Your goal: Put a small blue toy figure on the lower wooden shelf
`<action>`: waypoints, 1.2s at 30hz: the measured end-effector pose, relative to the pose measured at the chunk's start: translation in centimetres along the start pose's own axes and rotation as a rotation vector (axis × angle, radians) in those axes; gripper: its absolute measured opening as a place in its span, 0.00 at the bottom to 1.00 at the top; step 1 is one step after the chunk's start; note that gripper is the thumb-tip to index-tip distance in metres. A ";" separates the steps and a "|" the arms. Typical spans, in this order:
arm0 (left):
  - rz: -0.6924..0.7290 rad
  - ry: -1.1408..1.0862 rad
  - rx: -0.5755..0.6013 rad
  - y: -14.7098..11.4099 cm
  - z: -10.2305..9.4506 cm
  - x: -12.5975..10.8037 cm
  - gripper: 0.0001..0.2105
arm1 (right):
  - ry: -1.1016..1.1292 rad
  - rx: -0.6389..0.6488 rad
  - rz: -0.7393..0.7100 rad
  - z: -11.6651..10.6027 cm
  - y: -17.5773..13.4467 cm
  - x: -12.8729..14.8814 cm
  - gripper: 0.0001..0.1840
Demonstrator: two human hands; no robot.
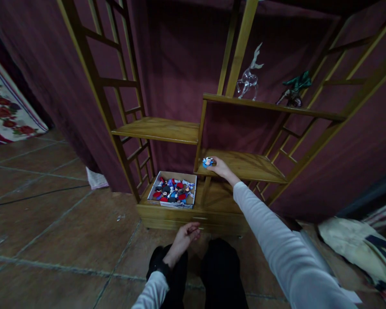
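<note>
Fingers of the outstretched right hand pinch a trinket.

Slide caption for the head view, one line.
Right hand holds a blue-and-white trinket at a wooden shelf; left hand hovers lower, near a box of trinkets.

Pale grey sleeves, black trousers and a dark wristband show.

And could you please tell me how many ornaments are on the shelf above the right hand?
2: on that shelf, a clear deer figure and, right of it, a dark green ornament. The right hand, holding a small blue-and-white piece, is below.
</note>
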State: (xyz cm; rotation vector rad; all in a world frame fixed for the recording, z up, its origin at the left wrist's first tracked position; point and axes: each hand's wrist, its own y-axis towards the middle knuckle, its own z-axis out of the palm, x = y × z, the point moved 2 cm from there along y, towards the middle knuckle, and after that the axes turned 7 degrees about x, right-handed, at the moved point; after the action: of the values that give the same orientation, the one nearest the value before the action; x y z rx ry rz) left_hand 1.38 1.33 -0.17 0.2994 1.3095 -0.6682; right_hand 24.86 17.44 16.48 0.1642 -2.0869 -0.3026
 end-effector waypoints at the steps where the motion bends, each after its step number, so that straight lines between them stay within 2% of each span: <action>1: 0.000 -0.006 0.000 0.0 0.0 0.0 0.21 | 0.001 0.001 0.002 0.0 0.0 0.0 0.27; 11: 0.000 -0.013 -0.017 0.1 0.2 0.1 0.21 | 0.065 0.039 -0.001 0.8 0.0 0.7 0.29; 30: 0.008 0.002 -0.020 -0.1 0.1 -0.1 0.20 | 0.014 0.066 -0.009 0.3 -0.6 1.4 0.29; 36: 0.013 0.006 -0.006 -0.1 0.1 -0.2 0.20 | 0.032 0.058 0.003 0.4 -0.7 1.6 0.32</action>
State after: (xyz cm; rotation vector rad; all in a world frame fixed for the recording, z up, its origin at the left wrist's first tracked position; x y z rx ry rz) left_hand 1.40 1.27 0.03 0.3052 1.3142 -0.6525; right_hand 23.70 16.50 17.39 0.1994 -2.0649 -0.2359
